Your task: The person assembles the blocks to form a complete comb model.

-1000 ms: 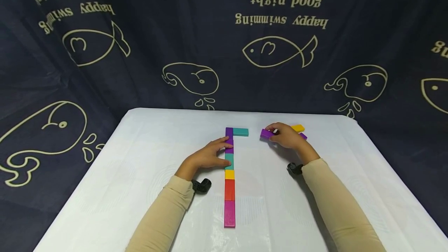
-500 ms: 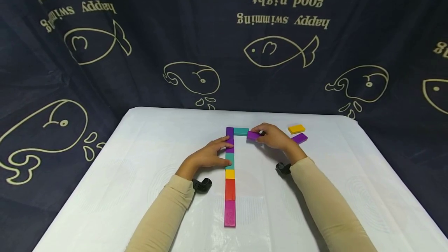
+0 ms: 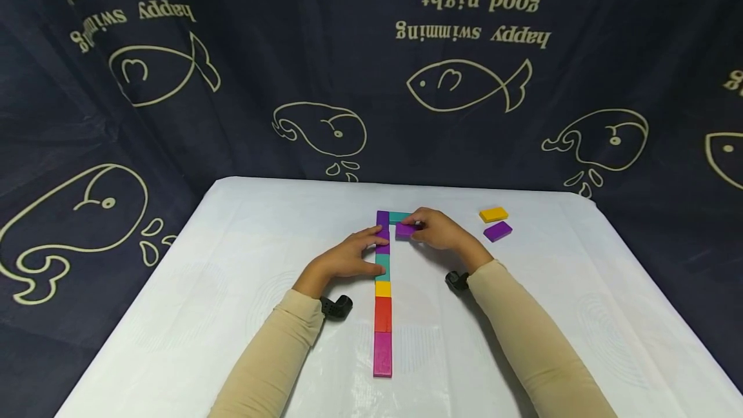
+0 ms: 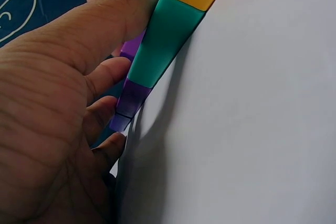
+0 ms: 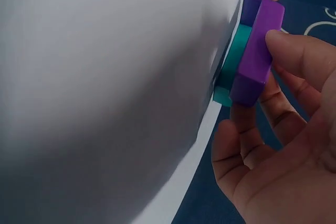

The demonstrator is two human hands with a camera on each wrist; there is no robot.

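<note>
Between thumb and fingers, my right hand (image 3: 438, 229) pinches a purple block (image 5: 258, 51). It hovers just on the near side of the teal block (image 3: 398, 217) that juts right from the row's far end, partly covering it. My left hand (image 3: 351, 255) rests along the left of the row, fingertips over a purple block (image 3: 384, 248) and thumb at a teal block (image 4: 165, 40). The row runs toward me with a far purple block (image 3: 382, 217), then, below the teal one, a yellow block (image 3: 383, 288), a red block (image 3: 383, 315) and a magenta block (image 3: 382, 355).
Two loose blocks lie to the right: a yellow block (image 3: 493, 214) and a purple block (image 3: 498, 231). All sit on a white-covered table (image 3: 261, 224). A dark curtain with fish drawings (image 3: 371, 69) hangs behind the table's far edge.
My right hand has carried the purple block leftward, from near the loose blocks to beside the jutting teal block. The left hand stays in place on the row.
</note>
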